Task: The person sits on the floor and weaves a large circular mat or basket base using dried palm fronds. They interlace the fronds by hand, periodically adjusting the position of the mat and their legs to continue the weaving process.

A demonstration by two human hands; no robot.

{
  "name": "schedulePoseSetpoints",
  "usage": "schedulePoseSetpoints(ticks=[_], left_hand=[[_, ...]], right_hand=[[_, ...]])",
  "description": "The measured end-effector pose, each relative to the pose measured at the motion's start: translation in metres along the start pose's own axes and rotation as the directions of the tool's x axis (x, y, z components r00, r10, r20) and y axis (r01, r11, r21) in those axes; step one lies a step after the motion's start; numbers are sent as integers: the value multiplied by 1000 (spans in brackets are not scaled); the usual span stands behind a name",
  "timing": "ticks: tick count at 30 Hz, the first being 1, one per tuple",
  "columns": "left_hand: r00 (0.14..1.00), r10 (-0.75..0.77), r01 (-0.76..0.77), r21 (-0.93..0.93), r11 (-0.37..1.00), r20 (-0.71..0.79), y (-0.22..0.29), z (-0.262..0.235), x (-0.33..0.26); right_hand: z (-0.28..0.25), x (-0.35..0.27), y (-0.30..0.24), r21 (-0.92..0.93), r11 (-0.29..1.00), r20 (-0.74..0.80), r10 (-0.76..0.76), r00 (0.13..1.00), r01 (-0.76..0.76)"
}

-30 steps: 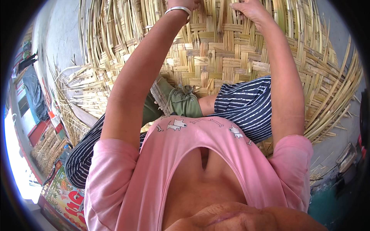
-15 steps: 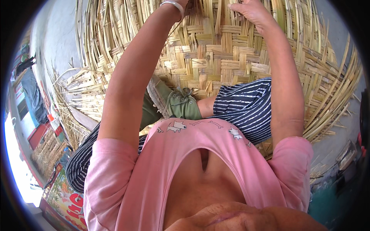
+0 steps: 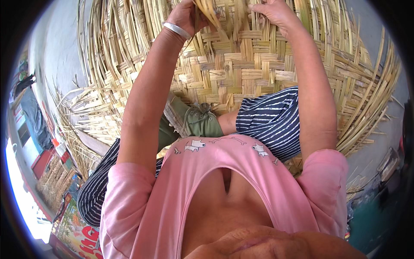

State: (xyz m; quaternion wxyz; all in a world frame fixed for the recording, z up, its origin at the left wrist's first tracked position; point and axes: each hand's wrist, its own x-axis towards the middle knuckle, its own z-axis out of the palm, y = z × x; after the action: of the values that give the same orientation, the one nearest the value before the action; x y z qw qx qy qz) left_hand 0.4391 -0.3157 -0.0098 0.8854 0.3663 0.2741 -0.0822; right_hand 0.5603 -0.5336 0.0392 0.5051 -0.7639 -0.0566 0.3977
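Strips (image 3: 211, 16) sit clamped in fingers of left hand (image 3: 183, 16); right hand (image 3: 278, 15) at woven mat (image 3: 258, 64), finger closure indeterminable.

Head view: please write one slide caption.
Left hand holding pale strips, right hand nearby, over a partly woven mat.

The grey floor (image 3: 364, 166) shows well right of the fingers (image 3: 258, 7); directly on it, beneath them and spreading to both sides, lies a woven mat (image 3: 252, 62) of pale strips
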Motion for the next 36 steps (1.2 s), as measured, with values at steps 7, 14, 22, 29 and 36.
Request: schedulePoseSetpoints(ticks=[7, 14, 22, 29, 36], left_hand=[[968, -139, 80, 267, 960, 208, 16, -1, 11], [850, -376, 147, 520, 842, 369, 47, 30, 16], [665, -556, -63, 779, 624, 499, 57, 33, 50], [928, -270, 97, 533, 841, 258, 45, -4, 30], [996, -59, 94, 791, 605, -73, 33, -15, -14]], right_hand=[[-12, 17, 5, 661, 750, 139, -116, 983, -5], [-20, 41, 21, 812, 554, 221, 0, 975, -184], [-11, 47, 36, 808, 580, 233, -151, 961, -105], [-20, 51, 33, 839, 543, 1, 81, 997, -45], [-36, 48, 76, 809, 588, 9, 28, 1000, -24]])
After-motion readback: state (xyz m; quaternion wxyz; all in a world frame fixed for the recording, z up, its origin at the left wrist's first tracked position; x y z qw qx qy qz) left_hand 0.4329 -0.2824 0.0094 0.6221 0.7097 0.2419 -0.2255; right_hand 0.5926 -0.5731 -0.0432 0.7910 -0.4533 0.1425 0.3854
